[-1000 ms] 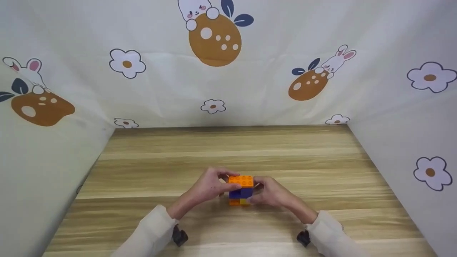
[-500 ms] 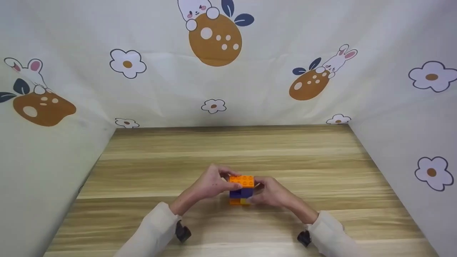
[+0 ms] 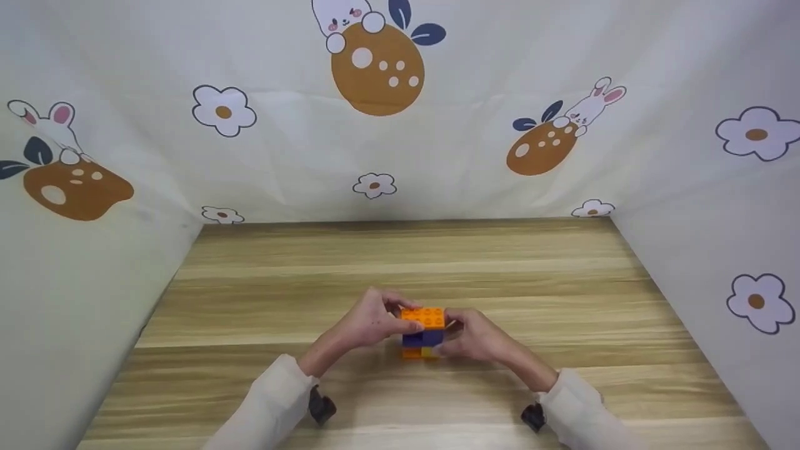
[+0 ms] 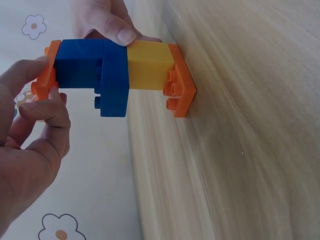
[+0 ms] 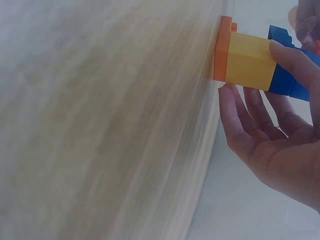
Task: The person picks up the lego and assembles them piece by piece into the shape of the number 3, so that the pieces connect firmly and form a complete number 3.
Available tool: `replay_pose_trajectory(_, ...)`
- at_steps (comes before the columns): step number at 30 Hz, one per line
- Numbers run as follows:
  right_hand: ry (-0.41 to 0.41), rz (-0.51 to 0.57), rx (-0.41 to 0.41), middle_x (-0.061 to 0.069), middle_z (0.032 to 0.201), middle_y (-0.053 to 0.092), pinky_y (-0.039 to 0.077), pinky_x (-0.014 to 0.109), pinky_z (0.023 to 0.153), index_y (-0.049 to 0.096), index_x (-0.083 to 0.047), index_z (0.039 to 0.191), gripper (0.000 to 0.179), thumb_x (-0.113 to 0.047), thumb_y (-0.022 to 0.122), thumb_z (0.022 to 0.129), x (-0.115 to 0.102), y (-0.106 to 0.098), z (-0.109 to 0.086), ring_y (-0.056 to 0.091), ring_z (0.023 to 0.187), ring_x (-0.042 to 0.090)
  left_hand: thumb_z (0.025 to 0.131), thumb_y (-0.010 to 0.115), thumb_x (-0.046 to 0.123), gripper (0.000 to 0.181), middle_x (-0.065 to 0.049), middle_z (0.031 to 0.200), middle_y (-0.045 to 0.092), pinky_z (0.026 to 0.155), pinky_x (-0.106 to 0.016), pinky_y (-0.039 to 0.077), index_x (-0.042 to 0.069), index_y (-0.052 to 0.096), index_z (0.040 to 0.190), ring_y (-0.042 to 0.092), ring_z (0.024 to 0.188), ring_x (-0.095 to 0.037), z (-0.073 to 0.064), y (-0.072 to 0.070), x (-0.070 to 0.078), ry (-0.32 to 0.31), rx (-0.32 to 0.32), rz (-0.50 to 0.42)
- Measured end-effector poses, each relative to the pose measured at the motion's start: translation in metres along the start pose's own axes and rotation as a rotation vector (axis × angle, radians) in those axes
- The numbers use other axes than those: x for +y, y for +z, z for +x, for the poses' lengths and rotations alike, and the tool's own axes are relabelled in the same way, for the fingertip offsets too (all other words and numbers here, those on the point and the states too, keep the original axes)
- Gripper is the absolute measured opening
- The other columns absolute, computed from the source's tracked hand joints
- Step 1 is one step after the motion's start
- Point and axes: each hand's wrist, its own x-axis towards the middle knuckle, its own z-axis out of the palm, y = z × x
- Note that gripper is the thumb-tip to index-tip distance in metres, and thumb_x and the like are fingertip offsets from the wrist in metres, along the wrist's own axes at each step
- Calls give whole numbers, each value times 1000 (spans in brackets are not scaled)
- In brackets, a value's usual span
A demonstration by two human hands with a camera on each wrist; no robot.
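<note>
A stack of toy building bricks stands upright on the wooden table. From the bottom it has a flat orange brick (image 4: 185,82), a yellow brick (image 4: 150,65), two blue bricks (image 4: 115,80) and a flat orange top brick (image 3: 426,317). My left hand (image 3: 369,320) pinches the top orange brick between thumb and fingers. From the other side my right hand (image 3: 476,336) grips the stack, its thumb lying where the yellow and blue bricks meet. The right fingers (image 5: 260,110) curve round the far side, partly hidden by the bricks.
The wooden table (image 3: 281,281) reaches back to a pale cloth wall (image 3: 281,162) printed with rabbits and flowers. Similar cloth closes off the left and right sides. Dark wrist cameras (image 3: 322,406) hang below both sleeves.
The left wrist and forearm have shifted slightly up and to the right, mostly in the first half second. Both hands keep hold of the stack, which stays in place.
</note>
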Motion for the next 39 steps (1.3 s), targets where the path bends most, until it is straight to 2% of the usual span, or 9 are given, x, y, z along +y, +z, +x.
replay_pose_trajectory(7, -9, -23, 5, 9, 109, 72, 55, 40, 91, 69, -7, 114, 40, -17, 85, 79, 0, -1, -1, 65, 100, 23, 80, 85, 28, 32, -1, 94, 69, 66, -25, 44, 17, 78, 109, 54, 81, -18, 1, 1, 3, -14, -4, -2)
replay_pose_trajectory(13, -32, -19, -5, 7, 110, 72, 56, 34, 89, 69, -9, 115, 39, -17, 84, 79, 2, -2, -1, 65, 100, 22, 80, 85, 25, 29, -3, 95, 70, 66, -25, 48, 13, 78, 106, 55, 78, -17, 3, 0, 9, 14, -25, 37)
replay_pose_trajectory(17, -44, -13, -13, 9, 110, 72, 58, 33, 86, 69, -7, 114, 38, -15, 83, 79, 4, -3, 0, 66, 100, 24, 80, 85, 23, 29, -7, 96, 70, 65, -25, 48, 10, 78, 105, 55, 76, -16, 5, 0, 11, 5, -37, 46)
replay_pose_trajectory(25, -29, -13, -7, 8, 111, 72, 57, 36, 89, 69, -9, 116, 39, -18, 84, 80, 3, -1, 0, 66, 100, 22, 82, 84, 24, 29, -8, 101, 70, 67, -25, 48, 12, 77, 108, 55, 78, -17, 5, -1, 9, -9, -46, 29)
replay_pose_trajectory(32, -23, 16, 0, 11, 112, 72, 58, 35, 86, 68, -6, 117, 41, -17, 83, 81, 2, 0, 0, 67, 100, 24, 83, 82, 30, 34, -6, 99, 68, 60, -26, 51, 16, 73, 113, 56, 75, -16, 2, -2, 5, -38, -53, 7)
replay_pose_trajectory(39, 4, 30, 44, 14, 107, 73, 57, 33, 84, 69, -5, 114, 38, -26, 81, 85, 1, -5, -2, 67, 96, 23, 85, 79, 41, 49, -3, 118, 69, 89, -34, 53, 16, 67, 126, 61, 104, -20, 4, -5, 0, 15, 13, -28)
